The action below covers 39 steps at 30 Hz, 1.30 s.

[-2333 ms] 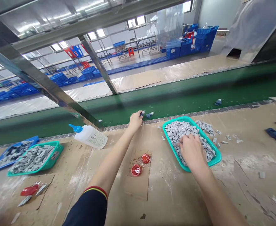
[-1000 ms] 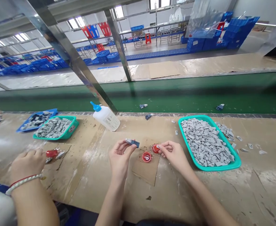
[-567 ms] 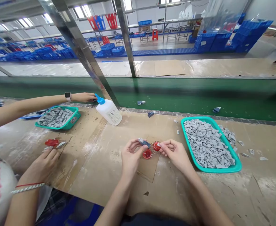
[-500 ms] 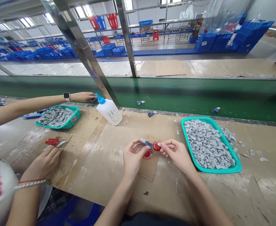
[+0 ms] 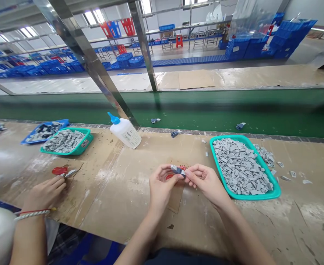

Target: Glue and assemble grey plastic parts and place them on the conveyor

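Fingers curl in from both sides over one small slate-blue part (image 5: 178, 170): the left hand (image 5: 161, 185) and the right hand (image 5: 206, 183) meet at it, almost closed and pinching it between their fingertips. A red piece (image 5: 169, 177) shows just beneath them (from my remote seat, I can't tell whether it is gripped or only lying under the hands). All this happens over a cardboard pad (image 5: 175, 203) on the worn surface (image 5: 109, 195) of the workbench. The step in hand looks like close work on that one part, and the next move calls for a steady, fine pinch rather than a long reach.

To the right, a teal plastic basket (image 5: 250, 197) is heaped with flat grey pieces (image 5: 239, 165), and a few loose ones (image 5: 293, 174) lie beside it. Farther left, a second teal basket (image 5: 65, 151) holds similar grey pieces, next to a blue tray (image 5: 59, 122) of grey and darker pieces. A white squeeze bottle (image 5: 124, 134) with a blue nozzle stands near the edge of the green conveyor belt (image 5: 206, 117). A co-worker's hand (image 5: 44, 195) rests close to a red item (image 5: 59, 170).
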### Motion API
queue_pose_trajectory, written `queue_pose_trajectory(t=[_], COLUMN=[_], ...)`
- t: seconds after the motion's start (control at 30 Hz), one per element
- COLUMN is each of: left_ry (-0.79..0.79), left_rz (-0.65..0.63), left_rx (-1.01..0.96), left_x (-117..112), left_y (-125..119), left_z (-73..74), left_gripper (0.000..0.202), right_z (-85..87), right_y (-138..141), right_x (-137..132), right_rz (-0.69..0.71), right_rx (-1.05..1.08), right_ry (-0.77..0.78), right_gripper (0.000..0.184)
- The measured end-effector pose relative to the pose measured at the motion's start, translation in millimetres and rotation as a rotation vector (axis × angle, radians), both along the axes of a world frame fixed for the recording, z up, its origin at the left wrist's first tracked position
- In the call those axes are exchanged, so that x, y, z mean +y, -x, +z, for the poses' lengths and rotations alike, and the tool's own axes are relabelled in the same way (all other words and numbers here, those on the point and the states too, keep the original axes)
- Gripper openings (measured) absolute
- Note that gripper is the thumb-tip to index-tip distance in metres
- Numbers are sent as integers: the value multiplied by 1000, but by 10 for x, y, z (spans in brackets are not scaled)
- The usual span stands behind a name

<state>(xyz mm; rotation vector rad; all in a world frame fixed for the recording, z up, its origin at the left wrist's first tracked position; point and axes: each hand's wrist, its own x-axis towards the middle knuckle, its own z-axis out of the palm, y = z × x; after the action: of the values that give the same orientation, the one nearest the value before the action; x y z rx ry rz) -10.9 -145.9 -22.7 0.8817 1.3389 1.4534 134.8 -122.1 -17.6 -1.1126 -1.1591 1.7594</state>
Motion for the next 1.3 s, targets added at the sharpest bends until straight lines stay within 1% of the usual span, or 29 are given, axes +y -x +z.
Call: queue_pose_trajectory(t=[0.1,0.2,0.33,0.43,0.53,0.6,0.63,0.67,0.73,0.77,0.83,0.87,0.93,1.0,1.07,1.1,1.13,1.2,1.3], left_ry=[-3,16,62,92,123,126,116,98,41,4,-69,-104,-168,-207,-202,-191,-179,-163,-146], left_rz=[4,2,-48,-148,-299,-372,-387,-387,-364,-349,-339,-345,-369,-389,-398,-405,-417,-448,-502], left_rx=[-13,3,13,15,-16,-25,-10,20,115,176,312,384,553,799,1069,1155,1219,1281,1370], left_x=[-13,-29,-20,23,84,132,163,200,309,385,587,714,1007,1333,1659,1815,1963,2231,2551], left_y=[-16,-35,-36,-11,13,26,35,47,85,110,165,189,219,214,173,142,107,27,-112], left_z=[-11,-17,12,53,78,78,75,71,65,64,66,68,69,57,26,3,-23,-82,-161], left_gripper=[29,23,18,22,34,38,38,37,34,32,28,27,29,33,36,37,38,40,39], right_z=[2,-13,-52,-38,19,47,49,40,-10,-47,-125,-158,-198,-206,-206,-209,-216,-234,-226], right_y=[4,-10,-29,-25,-71,-187,-276,-381,-607,-710,-854,-888,-888,-837,-786,-771,-765,-771,-787], right_x=[-1,-7,-27,-35,-1,53,87,125,203,241,302,323,342,335,316,308,303,306,325], right_rz=[12,32,77,50,13,-56,-129,-227,-419,-466,-455,-440,-427,-437,-446,-449,-455,-472,-529], right_rx=[-2,-9,-50,-72,-98,-191,-286,-414,-764,-936,-1176,-1253,-1339,-1385,-1422,-1437,-1449,-1437,-1272], right_ry=[6,6,35,40,-26,-126,-185,-247,-345,-385,-421,-424,-407,-385,-376,-376,-379,-405,-463], right_gripper=[35,35,38,37,34,30,28,26,23,22,22,22,21,20,19,19,18,16,16])
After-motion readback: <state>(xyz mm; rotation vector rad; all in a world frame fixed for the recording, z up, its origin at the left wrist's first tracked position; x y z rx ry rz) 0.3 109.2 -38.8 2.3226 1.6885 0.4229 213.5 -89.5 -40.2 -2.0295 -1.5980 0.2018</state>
